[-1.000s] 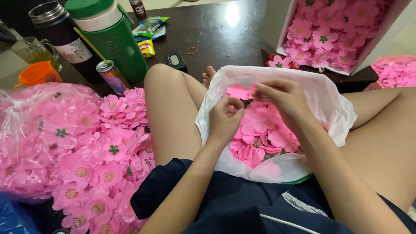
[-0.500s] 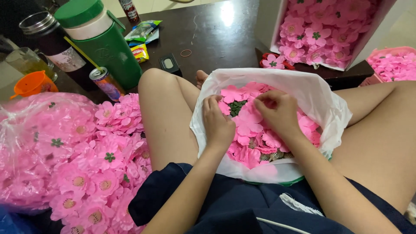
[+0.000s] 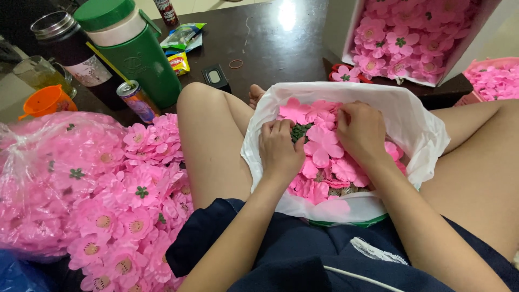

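Both your hands are down in the white bag (image 3: pixel 416 130) at frame centre: left hand (image 3: pixel 280 148) curled over the small green centres (image 3: pixel 299 131), right hand (image 3: pixel 361 131) pressing pink petals (image 3: pixel 323 147). Pinch one piece at a time; whether either grip actually clamps anything, I cannot tell.

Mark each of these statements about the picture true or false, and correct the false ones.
1. Both hands are inside the white plastic bag on the person's lap. True: the left hand and the right hand rest on the pink petals in it.
2. The petals in the bag are blue. False: they are pink, with some small green pieces among them.
3. A green jug stands on the dark table. True.
4. The box at the top right is empty. False: it is full of pink flowers.
5. An orange cup sits at the far left. True.
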